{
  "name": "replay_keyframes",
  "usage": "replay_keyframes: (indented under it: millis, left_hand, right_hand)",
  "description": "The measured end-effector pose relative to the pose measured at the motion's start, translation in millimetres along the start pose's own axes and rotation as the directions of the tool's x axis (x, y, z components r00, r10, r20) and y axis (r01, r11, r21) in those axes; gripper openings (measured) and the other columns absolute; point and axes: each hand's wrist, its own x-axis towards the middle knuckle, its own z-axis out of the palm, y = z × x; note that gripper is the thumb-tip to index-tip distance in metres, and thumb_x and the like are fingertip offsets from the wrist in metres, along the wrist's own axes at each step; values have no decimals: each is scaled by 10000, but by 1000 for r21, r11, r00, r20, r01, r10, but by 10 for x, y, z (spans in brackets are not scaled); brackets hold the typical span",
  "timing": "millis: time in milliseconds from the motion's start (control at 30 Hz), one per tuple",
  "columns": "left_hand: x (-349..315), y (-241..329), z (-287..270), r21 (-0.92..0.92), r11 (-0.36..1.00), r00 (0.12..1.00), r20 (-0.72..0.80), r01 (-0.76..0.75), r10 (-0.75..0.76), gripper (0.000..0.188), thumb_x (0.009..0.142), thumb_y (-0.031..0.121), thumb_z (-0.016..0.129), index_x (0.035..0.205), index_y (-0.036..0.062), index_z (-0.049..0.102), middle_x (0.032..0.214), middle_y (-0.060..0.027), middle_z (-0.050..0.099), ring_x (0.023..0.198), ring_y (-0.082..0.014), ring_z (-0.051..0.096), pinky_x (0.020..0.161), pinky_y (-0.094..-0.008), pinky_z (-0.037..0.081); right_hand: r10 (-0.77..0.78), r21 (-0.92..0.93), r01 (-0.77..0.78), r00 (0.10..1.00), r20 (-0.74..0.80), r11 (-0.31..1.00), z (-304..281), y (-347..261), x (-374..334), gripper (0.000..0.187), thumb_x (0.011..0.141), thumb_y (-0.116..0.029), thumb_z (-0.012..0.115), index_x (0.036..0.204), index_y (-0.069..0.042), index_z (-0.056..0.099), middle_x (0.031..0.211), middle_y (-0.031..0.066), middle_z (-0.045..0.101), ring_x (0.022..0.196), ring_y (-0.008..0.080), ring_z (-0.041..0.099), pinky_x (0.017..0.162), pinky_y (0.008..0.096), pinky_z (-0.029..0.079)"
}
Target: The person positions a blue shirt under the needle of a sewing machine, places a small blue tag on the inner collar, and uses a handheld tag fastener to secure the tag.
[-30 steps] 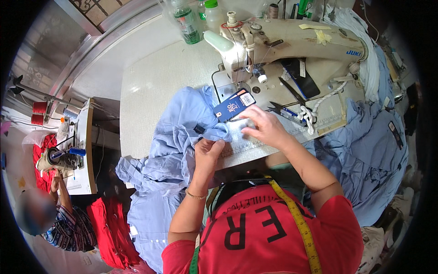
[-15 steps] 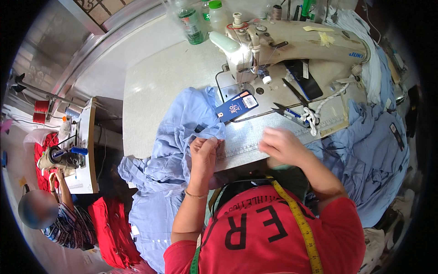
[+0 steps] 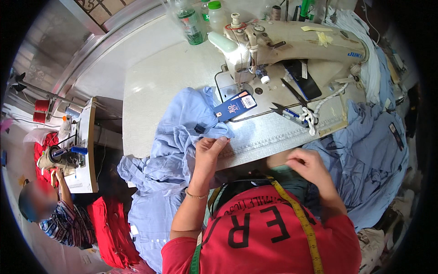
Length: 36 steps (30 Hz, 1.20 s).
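My left hand point(image 3: 209, 153) pinches the edge of a light blue garment point(image 3: 178, 128) at the table's front edge. The cloth lies bunched on the table and hangs down over its front left side. A dark blue hang tag point(image 3: 236, 107) rests on the garment's right end, just in front of the sewing machine point(image 3: 283, 43). My right hand point(image 3: 310, 165) is off the table's front edge, over my lap, its fingers curled together in a pinch. Whether a thread or something small is between them is too fine to make out.
Scissors point(image 3: 292, 114), a black phone point(image 3: 306, 81) and a knotted white cord point(image 3: 310, 119) lie on the machine bed's right. More blue garments point(image 3: 360, 164) are heaped at right. Bottles point(image 3: 191, 27) stand behind. A co-worker point(image 3: 68, 223) sits at another machine on the left.
My right hand has moved right and toward me, off the table's front edge. My left hand keeps its pinch on the garment and has shifted slightly right with its edge.
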Motion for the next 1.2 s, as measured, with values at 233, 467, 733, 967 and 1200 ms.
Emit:
replay_keyframes:
  millis: [233,467,733,967,1200]
  left_hand:
    - [7,122,-6,-31,995,995,36,91,-89,134,851,107,593,880,-11,649,825,-48,651,727,-88,581,709,-227,438]
    - [29,255,31,505,830,972,117,-235,204,80,853,70,575,891,9,610,867,-69,619,766,-141,570,718,-264,445]
    - [457,187,62,821,383,900,334,-424,282,145,838,133,571,940,31,587,835,-97,599,825,-239,565,820,-346,369]
    - [434,249,88,566,824,995,88,-17,-40,127,885,129,532,877,17,591,685,8,546,621,-45,485,556,-199,388]
    - [416,267,58,528,849,992,90,28,-88,149,862,134,569,934,13,619,729,49,542,644,-21,449,574,-176,361]
  right_hand:
    - [-540,4,562,797,-271,827,704,-504,1251,194,741,-98,636,926,-45,610,872,88,613,875,283,581,742,355,477]
    - [-245,478,217,970,-5,851,670,-360,1512,126,834,-27,559,947,7,603,883,69,635,825,132,600,751,262,470]
    - [-195,741,-8,963,187,672,608,-114,1594,287,854,-17,535,1136,-3,486,911,33,563,866,85,528,801,235,425]
    - [-105,778,-77,978,181,623,632,-144,1584,306,837,-29,585,1131,-14,501,910,22,568,856,70,535,795,217,430]
    - [-99,784,-26,989,110,620,703,-124,1557,180,811,-26,619,979,-30,553,882,15,575,838,94,551,774,224,444]
